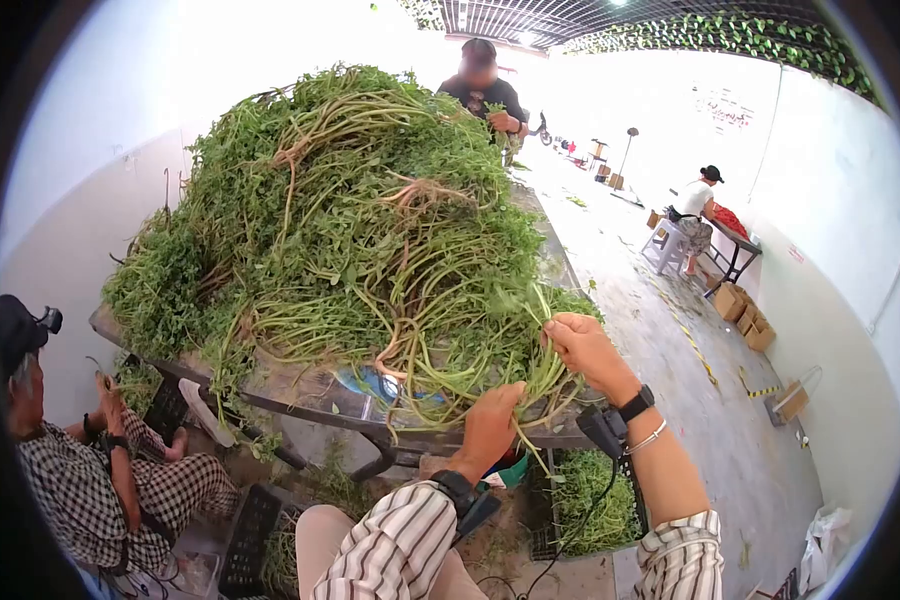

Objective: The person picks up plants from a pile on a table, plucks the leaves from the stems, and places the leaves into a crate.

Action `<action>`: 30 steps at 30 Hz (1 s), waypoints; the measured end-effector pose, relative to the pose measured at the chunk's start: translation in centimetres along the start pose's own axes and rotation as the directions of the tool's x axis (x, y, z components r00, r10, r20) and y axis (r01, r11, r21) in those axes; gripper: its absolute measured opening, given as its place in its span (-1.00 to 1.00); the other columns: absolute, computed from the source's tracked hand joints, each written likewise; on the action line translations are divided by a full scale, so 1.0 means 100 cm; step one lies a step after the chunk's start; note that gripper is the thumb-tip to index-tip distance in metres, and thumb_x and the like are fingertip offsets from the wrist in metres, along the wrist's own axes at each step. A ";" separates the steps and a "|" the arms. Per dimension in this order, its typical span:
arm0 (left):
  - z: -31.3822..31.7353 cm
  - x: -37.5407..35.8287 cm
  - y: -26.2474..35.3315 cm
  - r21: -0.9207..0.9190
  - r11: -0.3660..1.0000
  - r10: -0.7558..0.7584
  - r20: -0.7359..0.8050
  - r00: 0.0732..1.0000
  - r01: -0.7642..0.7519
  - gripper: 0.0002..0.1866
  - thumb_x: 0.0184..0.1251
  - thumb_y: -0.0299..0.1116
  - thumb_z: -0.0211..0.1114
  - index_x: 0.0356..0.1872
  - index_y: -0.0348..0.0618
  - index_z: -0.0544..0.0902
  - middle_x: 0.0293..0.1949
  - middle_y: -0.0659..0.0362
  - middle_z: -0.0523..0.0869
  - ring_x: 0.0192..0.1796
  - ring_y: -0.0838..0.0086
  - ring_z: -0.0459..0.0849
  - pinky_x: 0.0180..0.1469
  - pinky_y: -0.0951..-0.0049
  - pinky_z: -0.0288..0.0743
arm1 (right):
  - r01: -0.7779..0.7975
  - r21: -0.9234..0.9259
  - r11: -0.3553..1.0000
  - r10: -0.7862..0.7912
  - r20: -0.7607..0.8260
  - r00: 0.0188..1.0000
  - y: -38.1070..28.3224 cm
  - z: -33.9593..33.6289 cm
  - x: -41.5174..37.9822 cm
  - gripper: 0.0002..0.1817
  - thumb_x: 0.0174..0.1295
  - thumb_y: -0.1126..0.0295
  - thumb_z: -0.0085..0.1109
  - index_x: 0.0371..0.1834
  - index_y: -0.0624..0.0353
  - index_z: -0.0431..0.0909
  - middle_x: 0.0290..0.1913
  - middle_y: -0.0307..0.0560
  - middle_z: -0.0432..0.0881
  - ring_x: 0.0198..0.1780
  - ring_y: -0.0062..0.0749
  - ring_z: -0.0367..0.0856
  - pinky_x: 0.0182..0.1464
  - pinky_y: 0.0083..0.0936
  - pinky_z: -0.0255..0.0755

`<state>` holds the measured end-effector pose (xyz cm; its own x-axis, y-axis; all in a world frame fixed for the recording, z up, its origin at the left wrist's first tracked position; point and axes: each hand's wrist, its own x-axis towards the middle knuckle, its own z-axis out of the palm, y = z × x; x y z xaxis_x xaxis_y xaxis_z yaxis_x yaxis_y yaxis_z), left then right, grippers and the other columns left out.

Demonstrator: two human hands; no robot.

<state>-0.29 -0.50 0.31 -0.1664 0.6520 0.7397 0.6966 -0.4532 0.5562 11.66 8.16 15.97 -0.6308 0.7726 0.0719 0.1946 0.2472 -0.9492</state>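
Both hands work at the near edge of the dark metal table (300,405), under the big heap of leafy green long-stemmed plants (340,230). The left hand (490,425) is clenched on a bunch of pale green stems (535,385) running up and right to the right hand (582,345), which pinches their upper end.

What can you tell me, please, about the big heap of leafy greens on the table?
The heap of greens is a tall, loose mound of long pale-green stems with small dark leaves and some tan roots showing. It covers most of the table, with strands hanging over the near edge. At the front, the left hand grips a bunch of stems from below, while the right hand pinches the same strands higher up. More cut greens lie in a crate below.
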 end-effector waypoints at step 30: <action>-0.010 0.016 0.017 0.055 0.997 0.045 0.046 0.998 -0.048 -0.68 0.04 -0.55 0.27 -0.10 -0.15 0.63 -0.18 0.09 0.59 -0.07 0.08 0.51 -0.06 0.15 0.39 | 0.212 -0.225 0.951 -0.278 -0.323 0.905 0.047 -0.009 -0.040 -0.75 0.26 0.31 0.11 -0.24 0.28 0.65 -0.56 -0.23 0.48 -0.46 -0.61 0.38 -0.42 -0.54 0.29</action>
<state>-0.06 -0.87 2.82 -0.1026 0.6582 0.7459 0.7408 -0.4498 0.4989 15.72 6.76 11.50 -0.3826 0.8189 0.4278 0.2199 0.5304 -0.8187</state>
